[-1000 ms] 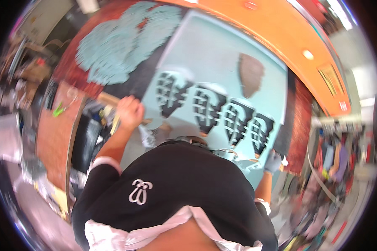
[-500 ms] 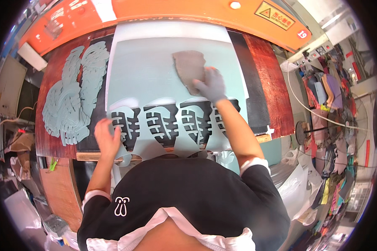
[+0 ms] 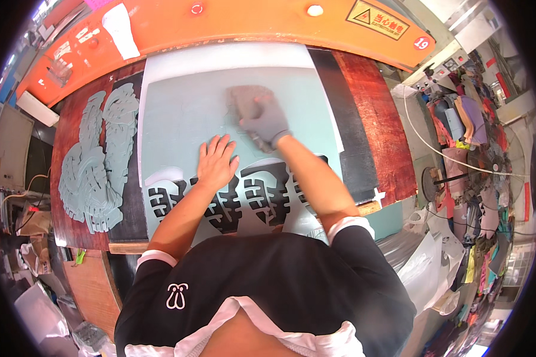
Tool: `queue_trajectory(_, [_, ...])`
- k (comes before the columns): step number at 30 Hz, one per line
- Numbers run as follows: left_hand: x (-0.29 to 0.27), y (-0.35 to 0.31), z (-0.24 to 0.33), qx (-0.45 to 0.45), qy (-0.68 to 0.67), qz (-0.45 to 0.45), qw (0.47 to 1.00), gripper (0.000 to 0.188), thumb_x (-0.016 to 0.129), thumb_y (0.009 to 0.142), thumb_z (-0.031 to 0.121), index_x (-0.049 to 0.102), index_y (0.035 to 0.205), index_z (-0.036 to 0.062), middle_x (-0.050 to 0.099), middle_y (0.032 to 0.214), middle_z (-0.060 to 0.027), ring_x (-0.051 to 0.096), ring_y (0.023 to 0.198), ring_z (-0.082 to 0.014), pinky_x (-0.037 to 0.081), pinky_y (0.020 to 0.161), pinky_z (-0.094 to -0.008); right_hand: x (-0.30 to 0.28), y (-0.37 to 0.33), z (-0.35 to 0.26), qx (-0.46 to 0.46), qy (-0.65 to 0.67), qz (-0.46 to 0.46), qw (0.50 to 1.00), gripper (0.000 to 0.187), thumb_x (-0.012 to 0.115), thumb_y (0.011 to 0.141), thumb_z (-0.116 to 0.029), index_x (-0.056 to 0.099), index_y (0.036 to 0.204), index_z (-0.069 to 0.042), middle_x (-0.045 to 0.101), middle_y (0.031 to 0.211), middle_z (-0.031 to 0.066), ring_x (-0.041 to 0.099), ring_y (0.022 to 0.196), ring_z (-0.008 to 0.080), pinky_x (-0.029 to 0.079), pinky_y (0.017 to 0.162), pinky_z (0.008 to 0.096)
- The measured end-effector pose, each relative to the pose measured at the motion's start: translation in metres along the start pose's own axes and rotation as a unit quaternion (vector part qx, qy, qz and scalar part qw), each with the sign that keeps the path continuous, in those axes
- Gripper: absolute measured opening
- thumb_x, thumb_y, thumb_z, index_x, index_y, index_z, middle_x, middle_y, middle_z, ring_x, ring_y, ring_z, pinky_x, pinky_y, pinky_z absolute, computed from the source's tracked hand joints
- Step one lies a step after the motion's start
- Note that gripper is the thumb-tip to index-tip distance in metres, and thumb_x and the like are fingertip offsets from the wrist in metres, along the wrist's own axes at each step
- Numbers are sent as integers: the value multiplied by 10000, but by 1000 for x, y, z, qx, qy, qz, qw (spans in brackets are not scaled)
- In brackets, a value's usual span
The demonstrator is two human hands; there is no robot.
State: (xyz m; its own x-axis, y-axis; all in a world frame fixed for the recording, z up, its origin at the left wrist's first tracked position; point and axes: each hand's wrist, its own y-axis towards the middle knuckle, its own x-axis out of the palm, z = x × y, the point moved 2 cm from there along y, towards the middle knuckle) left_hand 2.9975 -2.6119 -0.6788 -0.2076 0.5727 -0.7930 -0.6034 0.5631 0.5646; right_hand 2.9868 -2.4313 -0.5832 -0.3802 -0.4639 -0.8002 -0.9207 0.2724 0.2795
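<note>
My right hand [image 3: 265,124], in a grey glove, is closed on a brownish flat shape [image 3: 242,97] that looks like a cutting die, blurred by motion. The die is over a pale blue-green sheet [image 3: 178,110] at mid-table; whether it touches the sheet I cannot tell. Bare and with its fingers spread, my left hand [image 3: 215,163] lies flat on the sheet, to the near left of the die. Along the near side of the sheet runs a row of slotted cut-outs [image 3: 262,193], with the black surface showing through them.
Piles of cut blue-green pieces [image 3: 92,184] lie on the red-brown board at the left. An orange machine beam [image 3: 220,27] spans the far side. Clear plastic sheeting [image 3: 426,262] and colourful scraps [image 3: 458,131] are off to the right.
My left hand has moved forward and right from the sheet's near left edge onto the sheet. My right hand has come further over the die, which has shifted slightly left. The whole view has shifted.
</note>
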Motion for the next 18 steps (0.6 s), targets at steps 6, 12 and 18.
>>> queue_trajectory(6, [-1, 7, 3, -3, 8, -3, 1000, 401, 578, 818, 266, 535, 1178, 93, 442, 1316, -87, 367, 1240, -298, 277, 1005, -509, -63, 12, 56, -6, 153, 32, 988, 797, 728, 605, -403, 480, 1277, -52, 402, 1351, 204, 520, 1089, 351, 440, 924, 388])
queue_trajectory(12, [-1, 10, 4, -5, 7, -9, 1000, 396, 575, 819, 269, 538, 1174, 99, 447, 1313, -80, 363, 1246, -291, 270, 1009, -510, -69, 3, 76, 0, -176, 34, 984, 756, 770, 540, -392, 562, 1197, -83, 454, 1299, 144, 531, 1000, 317, 469, 850, 362])
queue_trajectory(18, [1, 14, 3, -3, 5, -7, 1000, 387, 560, 829, 287, 542, 1170, 105, 453, 1309, -78, 368, 1241, -292, 266, 1007, -511, -65, 1, 89, -20, -230, 24, 973, 763, 752, 529, -433, 564, 1197, -119, 463, 1306, 106, 519, 1004, 340, 454, 868, 392])
